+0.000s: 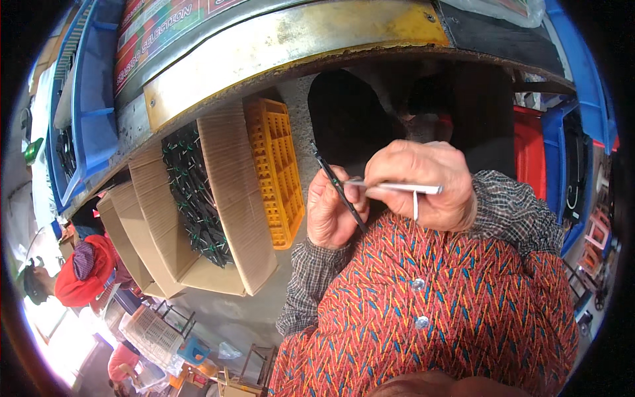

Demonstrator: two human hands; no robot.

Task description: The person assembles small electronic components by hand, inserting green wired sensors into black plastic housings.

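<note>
Our left hand [331, 210] pinches a thin black stick [339, 190] between thumb and fingers, and our right hand [430, 178] is clenched around a slim white tool [413, 189]. The stick leans from eleven to five o'clock before our patterned top [450, 284]; the tool's tip comes in from three o'clock, and we cannot tell whether it touches.

We judge a slip the main risk: only fingertips steady the stick, so a sideways push could roll it, or send the tip skidding into our left fingers. Both hands are off the bench [297, 43], so a loosened pinch could drop the stick into our lap or onto the floor [228, 314].

At nine o'clock from our hands, a cardboard box [233, 198] holds a heap of black pieces [192, 198] with green and pale bits. Between it and us stands a yellow crate [281, 175]; its contents escape us. Near ten o'clock, a blue tray [100, 140] holds dark pieces [65, 153]. Toward three, a red bin [531, 153] sits beside a blue bin [554, 149] with black things [577, 162] inside.
</note>
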